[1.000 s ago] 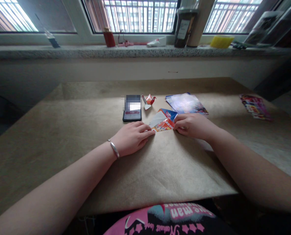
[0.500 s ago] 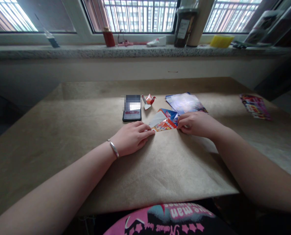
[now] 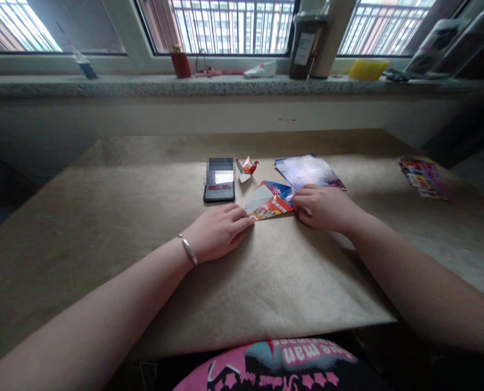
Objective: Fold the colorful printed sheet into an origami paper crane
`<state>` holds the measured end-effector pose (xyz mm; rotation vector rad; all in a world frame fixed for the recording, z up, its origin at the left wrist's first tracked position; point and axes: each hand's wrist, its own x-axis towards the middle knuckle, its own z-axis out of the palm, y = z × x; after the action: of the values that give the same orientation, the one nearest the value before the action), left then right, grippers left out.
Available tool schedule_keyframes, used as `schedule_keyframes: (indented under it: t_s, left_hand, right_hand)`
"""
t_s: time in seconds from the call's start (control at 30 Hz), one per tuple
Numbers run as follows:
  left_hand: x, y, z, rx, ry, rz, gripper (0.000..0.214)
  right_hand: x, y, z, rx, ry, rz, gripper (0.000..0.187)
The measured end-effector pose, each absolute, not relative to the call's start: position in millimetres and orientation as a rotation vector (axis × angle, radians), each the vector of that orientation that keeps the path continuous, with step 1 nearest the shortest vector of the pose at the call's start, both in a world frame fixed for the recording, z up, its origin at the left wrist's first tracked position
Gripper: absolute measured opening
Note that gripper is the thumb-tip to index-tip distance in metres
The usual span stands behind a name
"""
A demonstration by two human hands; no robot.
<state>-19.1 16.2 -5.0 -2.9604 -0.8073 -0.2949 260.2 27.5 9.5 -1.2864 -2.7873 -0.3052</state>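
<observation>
A partly folded sheet of printed paper (image 3: 275,204), orange, blue and white, lies flat on the table between my hands. My left hand (image 3: 222,231), a silver bangle (image 3: 189,252) at its wrist, has its fingers together, holding the paper's left corner down. At the right corner, the curled fingers of my right hand (image 3: 321,207) pinch the edge, and the fingertips are partly hidden. Just beyond the paper stands a small red and white origami crane (image 3: 247,169). Left of the crane is a phone (image 3: 219,182) with a lit, partly blurred screen.
A stack of shiny printed sheets (image 3: 310,171) lies behind my right hand. More colourful sheets (image 3: 423,178) are at the table's right side. Beyond the brown table (image 3: 103,217), a stone windowsill (image 3: 225,87) carries a red jar (image 3: 180,64), a dark lidded container (image 3: 306,49) and a yellow block (image 3: 368,69).
Both hands and the folded paper have shifted very slightly to the left. The grip on each corner looks the same, and the crane and phone stay in place.
</observation>
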Motion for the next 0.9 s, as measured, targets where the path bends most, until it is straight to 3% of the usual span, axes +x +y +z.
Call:
schedule_keyframes:
  t_s: [0.27,0.63,0.9]
  left_hand:
    - [-18,16,-3,-2.964,-0.809,-0.367,0.027]
    - [-14,14,1,-3.135,-0.595,-0.399,0.029]
    - [-16,18,-3,-2.930,-0.803,-0.455,0.031]
  right_hand:
    - [246,21,2,-1.689,-2.385,-0.299,0.016]
    - [236,29,-11,-1.341,-2.475,-0.053,0.031]
    - [236,33,-16,-1.197,-2.504,0.001,0.032]
